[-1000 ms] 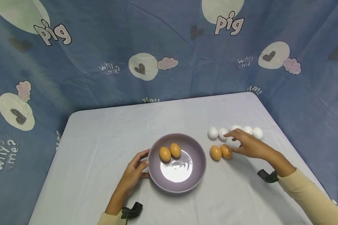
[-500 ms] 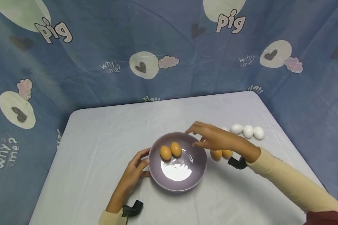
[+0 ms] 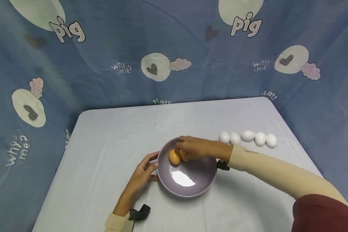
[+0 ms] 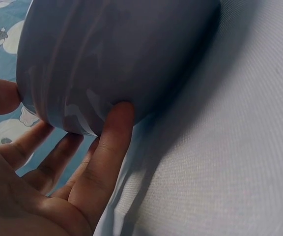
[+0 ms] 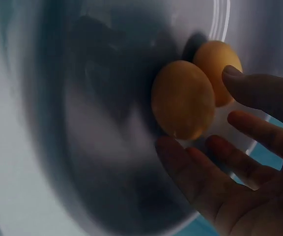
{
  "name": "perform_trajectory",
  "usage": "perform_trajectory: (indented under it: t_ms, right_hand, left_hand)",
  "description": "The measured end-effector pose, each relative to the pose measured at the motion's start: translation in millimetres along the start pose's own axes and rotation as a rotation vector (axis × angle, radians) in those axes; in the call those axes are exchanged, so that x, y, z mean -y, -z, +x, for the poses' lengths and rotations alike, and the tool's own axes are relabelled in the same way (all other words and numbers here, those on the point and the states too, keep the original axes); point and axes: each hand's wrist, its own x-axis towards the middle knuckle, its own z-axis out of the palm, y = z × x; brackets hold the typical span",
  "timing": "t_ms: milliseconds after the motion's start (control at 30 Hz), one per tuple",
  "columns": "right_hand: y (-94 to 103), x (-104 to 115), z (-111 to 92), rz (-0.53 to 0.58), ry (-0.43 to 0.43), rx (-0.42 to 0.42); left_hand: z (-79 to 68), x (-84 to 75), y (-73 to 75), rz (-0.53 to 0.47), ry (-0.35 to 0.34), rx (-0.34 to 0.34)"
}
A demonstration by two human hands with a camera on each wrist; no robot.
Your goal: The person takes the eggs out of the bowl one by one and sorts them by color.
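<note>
A mauve bowl (image 3: 188, 187) stands on the table. My left hand (image 3: 143, 172) holds its left side, with thumb at the rim and little finger against the outer wall (image 4: 122, 49). Inside the bowl lie two brown eggs; one brown egg (image 3: 174, 157) shows beside my right hand (image 3: 195, 148), which reaches in from the right and mostly covers the other. In the right wrist view, spread fingers and thumb stand around the nearer brown egg (image 5: 183, 101). A fingertip is at its lower edge, and the thumb tip overlaps the farther brown egg (image 5: 217, 71).
Several white eggs (image 3: 260, 138) lie in a row to the right of the bowl, behind the right forearm. A white cloth covers the table (image 3: 119, 135). A blue printed curtain (image 3: 185, 87) hangs behind and beside it.
My right hand has moved left from the loose brown eggs into the bowl, down to the eggs there. Its arm now hides the two brown eggs on the table. My left hand stays at the bowl.
</note>
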Motion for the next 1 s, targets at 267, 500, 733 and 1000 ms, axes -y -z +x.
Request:
perform_trajectory:
  t_ms: [267, 500, 733, 1000]
  right_hand:
    - [-9.3, -3, 2, -0.067, 0.046, -0.051]
    - [-11.6, -1, 1, -0.068, -0.009, 0.036]
    - [-12.7, -2, -5, -0.123, 0.106, -0.007]
    - [15.5, 2, -29, -0.034, 0.047, -0.032]
  left_hand:
    - [1.2, -2.1, -3.0, 0.016, 0.008, -0.001]
    - [-0.8, -5.2, -4.1, 0.038, 0.004, -0.014]
    - [-0.3, -1.6, -5.6, 0.026, 0.012, -0.012]
    - [0.7, -1.2, -3.2, 0.03, -0.014, -0.005]
